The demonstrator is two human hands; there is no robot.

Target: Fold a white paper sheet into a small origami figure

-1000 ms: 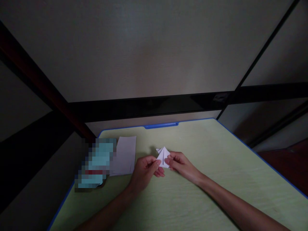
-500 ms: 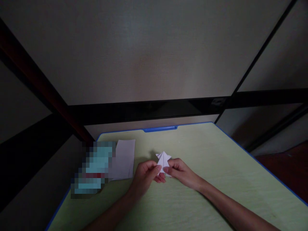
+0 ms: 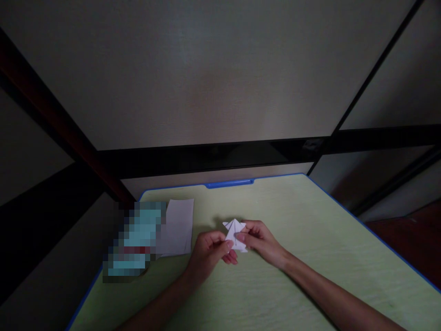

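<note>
A small folded white paper figure (image 3: 234, 231) with a pointed top sits just above the pale green table (image 3: 310, 257), held between both hands. My left hand (image 3: 211, 250) pinches its left lower edge with thumb and fingers closed. From the right, my right hand (image 3: 257, 240) pinches the right side, its thumb pressed on the fold. The lower part of the paper is hidden behind the fingers.
A flat white sheet of paper (image 3: 179, 226) lies to the left of the hands. Beside it at the table's left edge is a blurred teal item (image 3: 136, 239). The table has a blue rim (image 3: 229, 183) and stands against a pale wall.
The folded paper and both hands have shifted slightly nearer and lower on the table. My right thumb has moved up over the fold.
</note>
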